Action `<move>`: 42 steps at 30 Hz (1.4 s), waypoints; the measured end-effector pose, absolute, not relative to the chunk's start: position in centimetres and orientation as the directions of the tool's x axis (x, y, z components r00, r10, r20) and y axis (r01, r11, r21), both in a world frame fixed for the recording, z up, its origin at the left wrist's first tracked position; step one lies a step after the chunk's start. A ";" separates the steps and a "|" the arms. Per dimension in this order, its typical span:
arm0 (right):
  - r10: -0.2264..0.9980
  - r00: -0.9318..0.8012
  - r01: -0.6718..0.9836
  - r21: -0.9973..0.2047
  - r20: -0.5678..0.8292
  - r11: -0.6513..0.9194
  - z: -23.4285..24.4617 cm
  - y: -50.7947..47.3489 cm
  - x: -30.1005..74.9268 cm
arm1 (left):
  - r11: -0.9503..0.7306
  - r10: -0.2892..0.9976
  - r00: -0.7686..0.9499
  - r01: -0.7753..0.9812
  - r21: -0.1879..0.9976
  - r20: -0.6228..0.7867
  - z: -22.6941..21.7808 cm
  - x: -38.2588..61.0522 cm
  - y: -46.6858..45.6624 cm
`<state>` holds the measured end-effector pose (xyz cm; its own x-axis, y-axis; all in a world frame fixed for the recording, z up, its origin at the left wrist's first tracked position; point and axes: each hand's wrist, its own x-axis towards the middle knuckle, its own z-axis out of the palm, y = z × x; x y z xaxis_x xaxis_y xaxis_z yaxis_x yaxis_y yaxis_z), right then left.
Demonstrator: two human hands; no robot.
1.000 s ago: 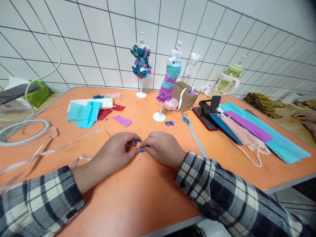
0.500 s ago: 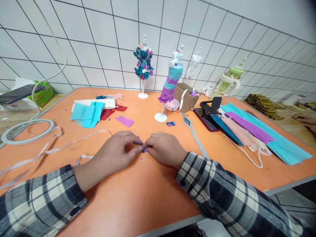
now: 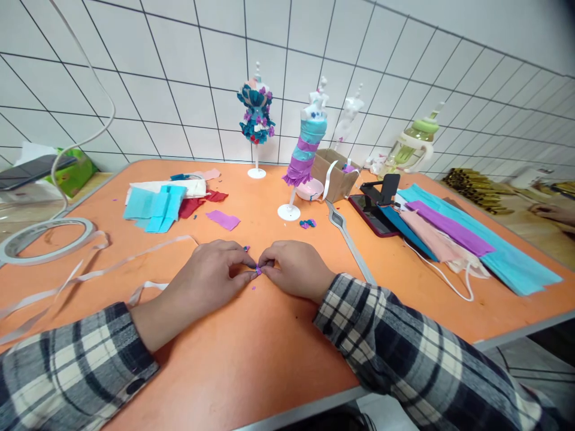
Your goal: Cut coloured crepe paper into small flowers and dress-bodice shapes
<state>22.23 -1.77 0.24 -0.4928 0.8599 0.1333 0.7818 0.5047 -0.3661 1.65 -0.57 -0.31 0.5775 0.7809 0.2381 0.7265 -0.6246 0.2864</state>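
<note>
My left hand (image 3: 211,279) and my right hand (image 3: 295,269) rest on the orange table (image 3: 251,353), fingertips pinched together on a tiny purple and blue scrap of crepe paper (image 3: 258,270). A few paper crumbs lie just below the fingers. Behind my hands stands a small mannequin wrapped in blue and purple paper (image 3: 305,152) on a white stand. Another mannequin covered in teal and purple paper flowers (image 3: 256,115) stands further back by the wall.
Cut blue, red and purple paper pieces (image 3: 157,205) lie at the left. White tape roll (image 3: 40,237) and loose strips trail at far left. A cardboard box (image 3: 335,166), phone on stand (image 3: 380,200), long crepe sheets (image 3: 476,242) and green bottle (image 3: 415,146) fill the right. Another person's hand (image 3: 554,212) shows at far right.
My fingers keep working the small paper scrap; both hands stay together with only slight shifts. The view has wobbled a little.
</note>
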 end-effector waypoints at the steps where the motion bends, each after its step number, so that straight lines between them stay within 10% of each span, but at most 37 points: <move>1: 0.859 -0.495 0.780 -0.369 0.130 0.505 0.2 -1.7 22.2 | -0.622 0.783 0.575 0.729 0.286 0.237 -0.3 1.6 -0.6; 16: 0.741 -0.647 0.741 -0.079 0.182 0.667 0.6 -1.9 22.4 | -0.668 0.744 0.618 0.667 0.330 0.254 0.0 1.4 -0.4; 27: 0.824 -0.553 0.782 -0.264 0.123 0.564 0.3 -1.8 22.2 | -0.653 0.757 0.621 0.706 0.274 0.203 -0.1 1.8 -0.2; 42: 0.707 -0.695 0.714 0.011 0.131 0.700 1.1 -1.5 22.5 | -0.659 0.750 0.621 0.671 0.339 0.228 0.1 1.4 -0.3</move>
<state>22.50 -1.50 1.07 -0.6949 0.7071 0.1309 0.7142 0.6999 0.0110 1.36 -0.33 0.10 0.6210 0.7499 0.2278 0.6715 -0.6590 0.3389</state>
